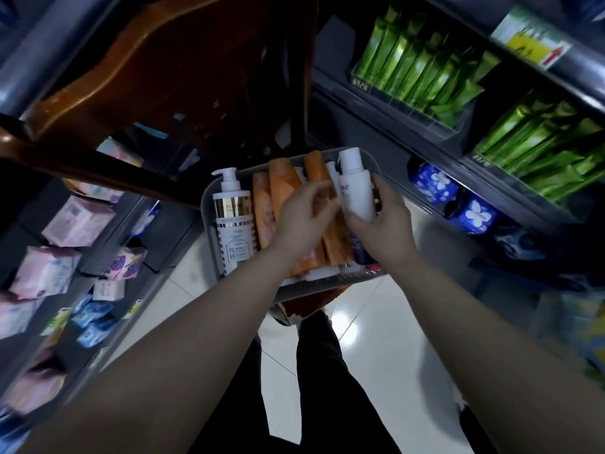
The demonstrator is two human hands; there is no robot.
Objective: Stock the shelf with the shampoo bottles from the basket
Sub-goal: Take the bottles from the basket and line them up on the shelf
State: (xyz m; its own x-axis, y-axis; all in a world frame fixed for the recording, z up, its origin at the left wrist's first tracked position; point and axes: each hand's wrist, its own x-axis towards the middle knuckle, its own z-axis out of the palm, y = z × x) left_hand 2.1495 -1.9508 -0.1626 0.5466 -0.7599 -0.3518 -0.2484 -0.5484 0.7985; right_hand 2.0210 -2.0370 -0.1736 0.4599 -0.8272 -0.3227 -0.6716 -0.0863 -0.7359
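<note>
The right hand (383,224) grips a white bottle (355,185) from below and the side, its fingers (381,191) curled round the lower body, holding it upright just above the right end of the grey basket (209,198). The left hand (301,214) is over the middle of the basket with its fingers bent and their tips at the white bottle's left side, but whether they pinch it or merely touch it cannot be told. In the basket lie several orange bottles (284,181) side by side, and at the left end a white pump bottle (232,221) with a gold band. The basket sits low in a shop aisle above a glossy white tiled floor (376,339). To the right, a shelf (491,178) carries green packs (425,67) above blue flowered packs (432,183); to the left are pink packs (78,221).
</note>
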